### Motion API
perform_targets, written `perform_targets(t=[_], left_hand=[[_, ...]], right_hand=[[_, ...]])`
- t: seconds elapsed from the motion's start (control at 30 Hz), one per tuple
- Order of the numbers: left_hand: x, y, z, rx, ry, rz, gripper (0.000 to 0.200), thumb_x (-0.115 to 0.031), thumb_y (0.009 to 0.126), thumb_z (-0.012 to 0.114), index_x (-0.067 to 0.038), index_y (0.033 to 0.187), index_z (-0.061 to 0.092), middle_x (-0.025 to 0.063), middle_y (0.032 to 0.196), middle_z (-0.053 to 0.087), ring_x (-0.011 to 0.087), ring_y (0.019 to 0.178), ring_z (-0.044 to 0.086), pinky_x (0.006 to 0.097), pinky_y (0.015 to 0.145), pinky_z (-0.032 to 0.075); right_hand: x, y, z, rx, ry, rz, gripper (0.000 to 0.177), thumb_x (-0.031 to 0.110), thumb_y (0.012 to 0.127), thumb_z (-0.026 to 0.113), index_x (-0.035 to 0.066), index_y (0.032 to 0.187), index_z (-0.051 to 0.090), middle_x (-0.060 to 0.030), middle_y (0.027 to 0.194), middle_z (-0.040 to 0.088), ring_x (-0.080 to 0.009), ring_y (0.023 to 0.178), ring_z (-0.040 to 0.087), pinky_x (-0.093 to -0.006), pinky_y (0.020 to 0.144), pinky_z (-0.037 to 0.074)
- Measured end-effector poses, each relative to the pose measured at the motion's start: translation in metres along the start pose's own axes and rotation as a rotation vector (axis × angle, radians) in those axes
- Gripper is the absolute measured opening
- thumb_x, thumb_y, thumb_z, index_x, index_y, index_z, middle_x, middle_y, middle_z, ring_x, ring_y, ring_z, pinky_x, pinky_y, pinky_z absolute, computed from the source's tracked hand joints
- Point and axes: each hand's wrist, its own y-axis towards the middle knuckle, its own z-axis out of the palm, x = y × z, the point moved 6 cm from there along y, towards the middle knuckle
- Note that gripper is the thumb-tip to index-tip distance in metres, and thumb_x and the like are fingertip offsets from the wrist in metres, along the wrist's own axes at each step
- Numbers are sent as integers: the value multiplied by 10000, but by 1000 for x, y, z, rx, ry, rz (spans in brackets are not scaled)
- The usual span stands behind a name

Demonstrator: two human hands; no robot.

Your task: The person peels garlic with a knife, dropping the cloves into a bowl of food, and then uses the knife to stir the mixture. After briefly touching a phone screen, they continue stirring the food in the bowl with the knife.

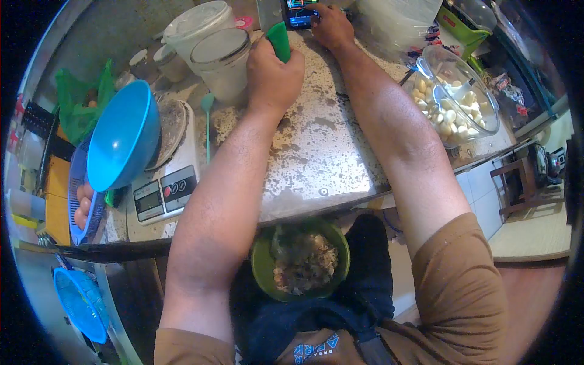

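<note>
My left hand (275, 79) is closed around a green handle (279, 42), whose wide end sticks up out of the fist. What it belongs to is hidden. At the far edge of the metal table, my right hand (333, 29) reaches to a phone (300, 14) with a lit screen. One finger of it is stretched out over the screen, and the hand grips nothing. To the right of my right forearm stands a clear container (486, 125) of peeled garlic cloves (451, 117). Below the table edge, between my legs, sits a green bowl (260, 267) holding peelings.
On the left, a tilted blue bowl (120, 135) rests by a kitchen scale (165, 193). A basket (74, 176) of eggs is beside it. White tubs (219, 64) and a green spoon (207, 103) lie behind. A plastic bag (395, 24) stands at the back right.
</note>
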Motion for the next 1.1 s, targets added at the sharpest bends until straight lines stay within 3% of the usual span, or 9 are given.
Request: perform_targets(t=[0.9,1.1], left_hand=[[1,0,0,-4,28,-5,179,-150,739,598,16,779,544,193,735,584,356,702,582,433,645,456],[2,0,1,-5,1,10,191,-156,741,601,22,767,535,197,706,575,358,667,575,428,621,454]], right_hand=[[-1,1,0,72,107,35,454,162,673,719,155,1117,621,-132,1079,588,-312,1003,581,-398,856,482],[-4,3,3,9,80,-40,451,184,670,724,157,1108,618,-149,1070,590,-329,1009,574,-410,863,474]])
